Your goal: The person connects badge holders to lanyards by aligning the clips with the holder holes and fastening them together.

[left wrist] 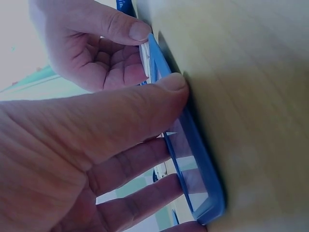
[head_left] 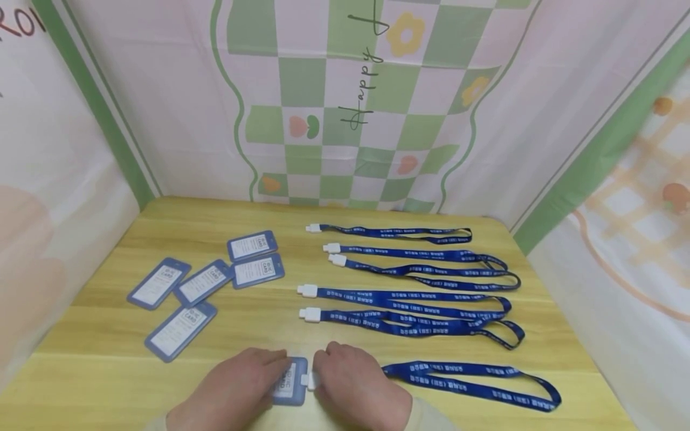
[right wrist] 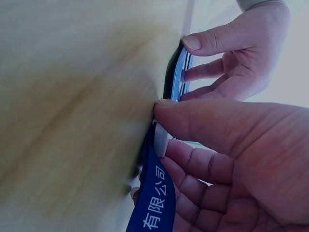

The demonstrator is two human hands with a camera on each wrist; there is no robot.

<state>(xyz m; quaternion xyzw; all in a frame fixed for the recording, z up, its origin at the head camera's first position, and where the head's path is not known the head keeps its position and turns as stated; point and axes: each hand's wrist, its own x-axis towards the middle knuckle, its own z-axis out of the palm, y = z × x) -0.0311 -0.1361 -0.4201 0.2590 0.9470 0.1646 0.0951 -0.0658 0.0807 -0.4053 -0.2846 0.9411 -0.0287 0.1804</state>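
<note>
Badge holder (head_left: 302,386), flat blue plastic, is pinched by the left hand (head_left: 237,380), the right hand (head_left: 358,380) gripping a ribbon lanyard's (head_left: 463,385) white clip (right wrist: 161,140).

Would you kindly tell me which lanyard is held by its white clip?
The head view's lowest lanyard: the right hand pinches its white clip, while the other five lie untouched.

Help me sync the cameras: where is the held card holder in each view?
Head: card holder at the bottom, slightly left of centre.
Left wrist: card holder right of centre, slanting down rightward.
Right wrist: card holder edge-on, above and right of centre.
Shared landmark: white clip in the right hand.
</note>
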